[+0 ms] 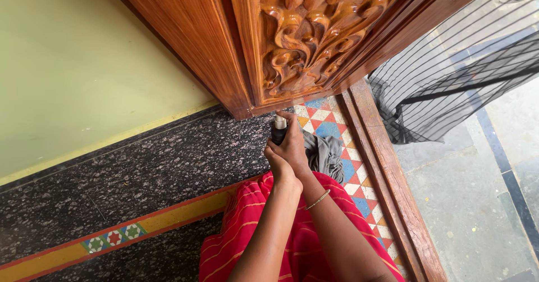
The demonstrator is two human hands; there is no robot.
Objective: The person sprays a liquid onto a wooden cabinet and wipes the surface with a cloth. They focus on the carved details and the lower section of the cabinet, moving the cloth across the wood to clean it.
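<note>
Both my hands meet low in front of a carved wooden door (303,40). My right hand (295,143), with a thin bangle on its wrist, wraps around a small dark spray bottle (277,136) with a pale top, one finger over the top. My left hand (279,168) sits just below and behind it, closed against the bottle's lower part; its fingers are mostly hidden. The bottle's top is close to the door's bottom edge. A grey cloth (324,154) lies crumpled on the floor right of my hands.
Speckled dark stone floor (140,175) with a yellow and red patterned border (112,238). Coloured triangle tiles (328,126) run along a wooden threshold (393,186). Black mesh netting (449,80) hangs at right. A pale green wall (73,63) is at left. A red striped garment (303,242) covers my lap.
</note>
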